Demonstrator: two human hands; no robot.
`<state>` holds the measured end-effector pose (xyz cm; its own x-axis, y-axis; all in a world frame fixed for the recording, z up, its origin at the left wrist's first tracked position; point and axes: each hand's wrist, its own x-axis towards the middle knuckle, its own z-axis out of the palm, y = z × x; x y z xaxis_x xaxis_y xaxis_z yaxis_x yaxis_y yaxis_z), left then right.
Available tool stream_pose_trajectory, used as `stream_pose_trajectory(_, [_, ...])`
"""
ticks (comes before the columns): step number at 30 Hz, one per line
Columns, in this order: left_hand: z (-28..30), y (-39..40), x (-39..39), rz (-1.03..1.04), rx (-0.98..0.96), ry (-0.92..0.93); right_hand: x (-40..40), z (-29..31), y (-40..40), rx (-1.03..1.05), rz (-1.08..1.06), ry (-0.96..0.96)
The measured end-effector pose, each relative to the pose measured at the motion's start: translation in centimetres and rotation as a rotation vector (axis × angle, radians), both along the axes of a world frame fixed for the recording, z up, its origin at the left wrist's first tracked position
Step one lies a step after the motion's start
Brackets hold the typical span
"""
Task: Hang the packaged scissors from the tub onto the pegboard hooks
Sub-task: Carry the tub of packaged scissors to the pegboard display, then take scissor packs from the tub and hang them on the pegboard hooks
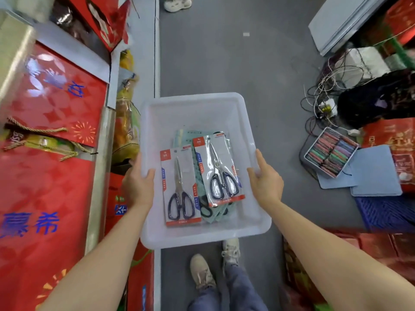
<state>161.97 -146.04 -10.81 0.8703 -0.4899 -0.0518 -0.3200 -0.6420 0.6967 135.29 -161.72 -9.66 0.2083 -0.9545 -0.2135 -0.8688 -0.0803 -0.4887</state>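
Observation:
A translucent white plastic tub [193,104] is held above the grey floor, in the middle of the head view. My left hand [137,185] grips its left rim and my right hand [266,180] grips its right rim. Inside lie several carded packs of scissors. One pack with dark-handled scissors [180,187] lies at the left. A second pack [219,169] lies at the right on top of other packs with their green backs up. No pegboard or hooks are in view.
Red gift boxes [45,104] fill shelving along the left. On the right floor lie tangled cables [325,93], a tin of coloured items [330,151], blue mats [375,171] and a blue crate [388,212]. My feet [215,263] stand below the tub. Another person's shoe [177,3] shows at the top.

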Motion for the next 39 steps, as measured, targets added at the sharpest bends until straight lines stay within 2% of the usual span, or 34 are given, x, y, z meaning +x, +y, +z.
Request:
stream_pose_trajectory(12, [-5.4, -3.1, 2.0, 0.053, 0.105, -0.081, 3.0, -5.9, -4.0, -0.017, 0.062, 0.037])
stream_pose_trajectory(18, [-5.6, -4.9, 3.4, 0.045, 0.17, -0.105, 4.5, -6.5, -5.3, -0.088, 0.081, 0.075])
stream_pose_trajectory(21, [-5.2, -5.0, 3.2, -0.03, 0.281, -0.322, 5.3, -6.4, -5.3, -0.325, 0.168, 0.159])
stream_pose_trajectory(23, [-5.4, -5.1, 2.5, -0.156, 0.299, -0.469, 6.3, -6.3, -4.9, -0.455, 0.3, 0.15])
stream_pose_trajectory(25, [-6.1, -5.4, 1.1, -0.373, 0.284, -0.456, 8.2, -6.1, -4.2, -0.353, 0.411, 0.033])
stream_pose_trajectory(27, [-7.0, -6.0, -0.8, -0.437, 0.28, -0.265, 9.8, -6.4, -3.5, -0.108, 0.394, -0.037])
stream_pose_trajectory(29, [-7.8, -6.5, -2.3, -0.351, 0.332, -0.06, 10.6, -7.1, -3.4, 0.056, 0.305, -0.028])
stream_pose_trajectory(31, [-8.7, -6.8, -3.0, -0.24, 0.387, 0.063, 10.9, -7.8, -3.9, 0.198, 0.231, 0.029])
stream_pose_trajectory(34, [-9.5, -6.9, -3.2, -0.125, 0.508, 0.112, 11.4, -8.4, -4.4, 0.331, 0.22, 0.096])
stream_pose_trajectory(39, [-10.2, -8.1, -3.5, -0.094, 0.663, 0.095, 13.0, -8.9, -5.1, 0.432, 0.163, 0.174])
